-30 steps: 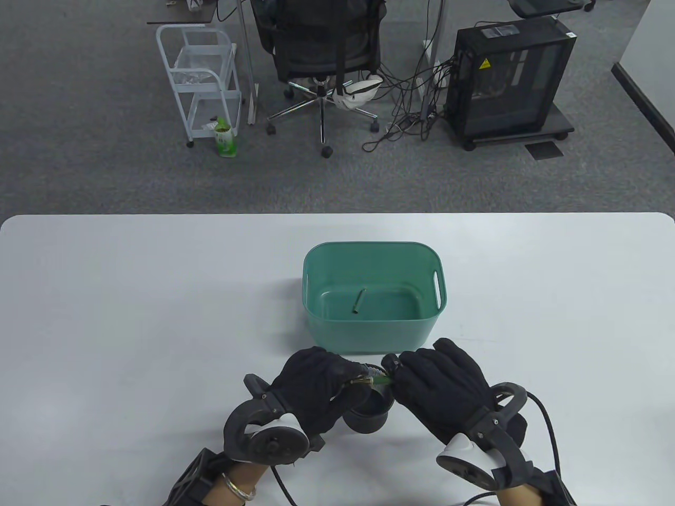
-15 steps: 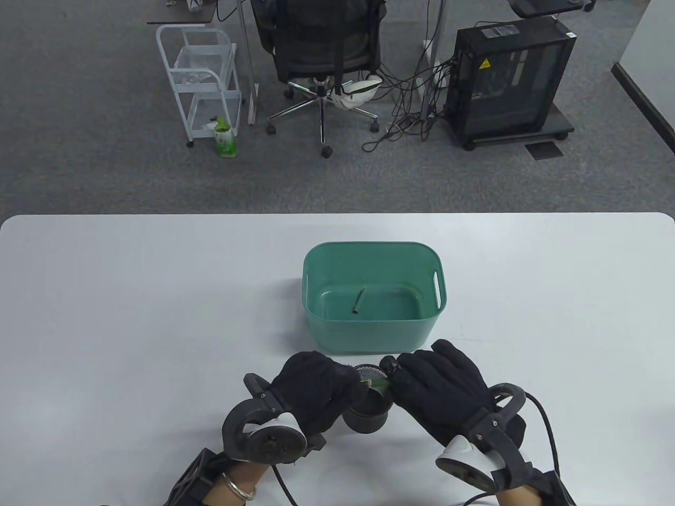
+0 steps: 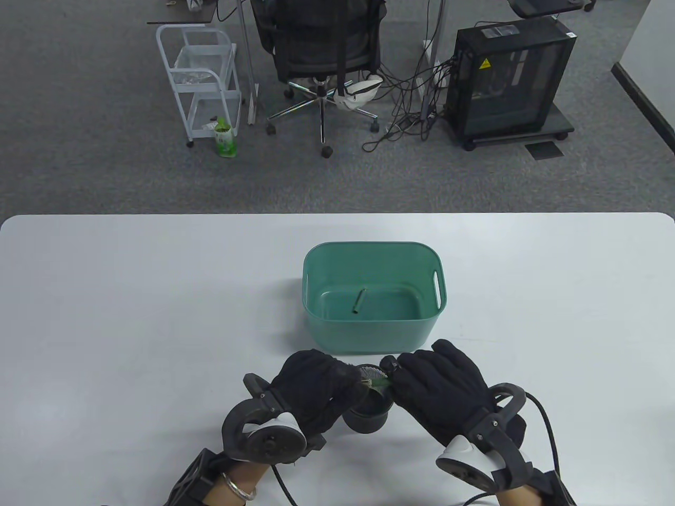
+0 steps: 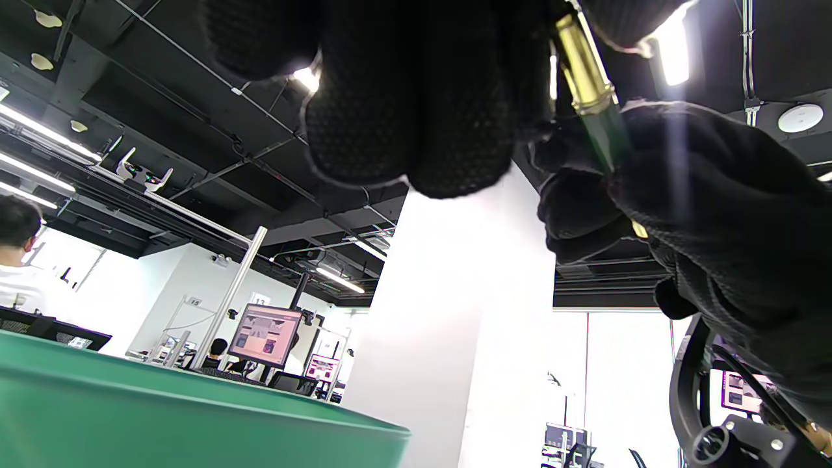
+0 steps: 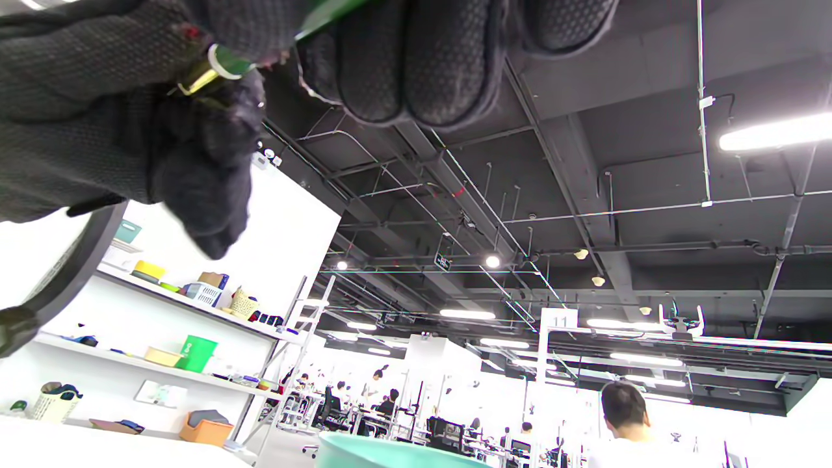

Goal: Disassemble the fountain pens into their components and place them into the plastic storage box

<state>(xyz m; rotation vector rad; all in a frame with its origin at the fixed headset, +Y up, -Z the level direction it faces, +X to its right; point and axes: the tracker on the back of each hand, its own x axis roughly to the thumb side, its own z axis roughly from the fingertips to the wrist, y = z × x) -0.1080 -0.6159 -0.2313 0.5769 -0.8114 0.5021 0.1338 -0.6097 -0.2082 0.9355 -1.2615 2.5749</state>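
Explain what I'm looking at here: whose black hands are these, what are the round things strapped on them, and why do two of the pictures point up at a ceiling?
These are a person's hands in black sensor gloves. The round devices on their backs are motion trackers, not held.

The table view looks down from above: left hand and right hand meet over a small black cup on the white table. Behind it stands a green storage box with one pen part lying inside.

The other two pictures come from cameras on each wrist, tilted upward, so they show fingers and the ceiling.

Both hands grip one fountain pen, green with a gold band, apparently to take it apart.
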